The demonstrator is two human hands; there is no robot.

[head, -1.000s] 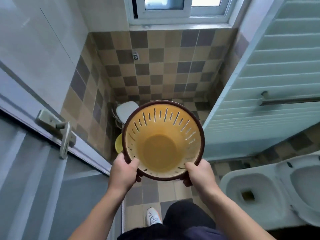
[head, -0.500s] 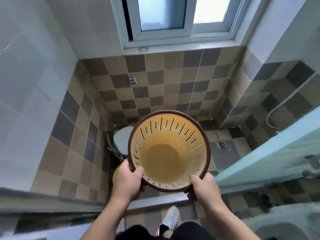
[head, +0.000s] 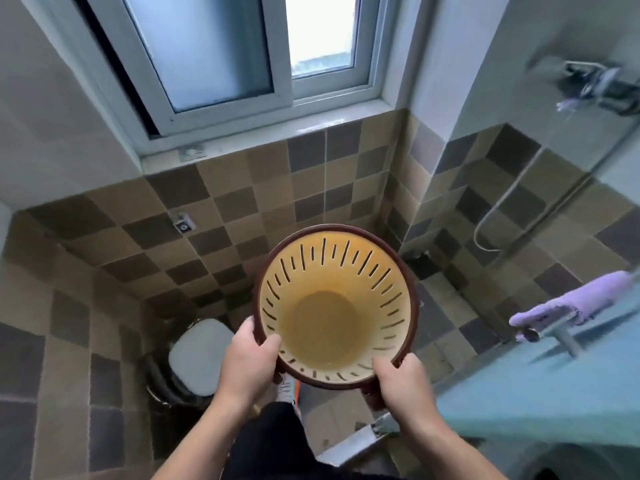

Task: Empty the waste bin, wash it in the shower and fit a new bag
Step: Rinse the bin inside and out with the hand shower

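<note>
The waste bin point(head: 332, 306) is a round yellow plastic basket with slits in its wall and a dark brown rim. It is empty, with no bag in it, and I look straight down into it. My left hand point(head: 247, 362) grips the rim at its near left, thumb inside. My right hand point(head: 403, 382) grips the rim at its near right, thumb on the inner wall. I hold the bin in the air in front of me, above the tiled shower floor point(head: 446, 317).
A shower hose point(head: 502, 216) hangs on the right wall below a blurred tap fitting point(head: 595, 86). A purple cloth point(head: 571, 303) hangs over a bar on the glass door point(head: 554, 386) at right. A white-topped stool point(head: 199, 355) stands low left. A window point(head: 242, 53) is ahead.
I have stepped from the doorway into the shower stall with the bin held in both hands. The door handle and toilet have left the view; the hose and purple cloth have appeared.
</note>
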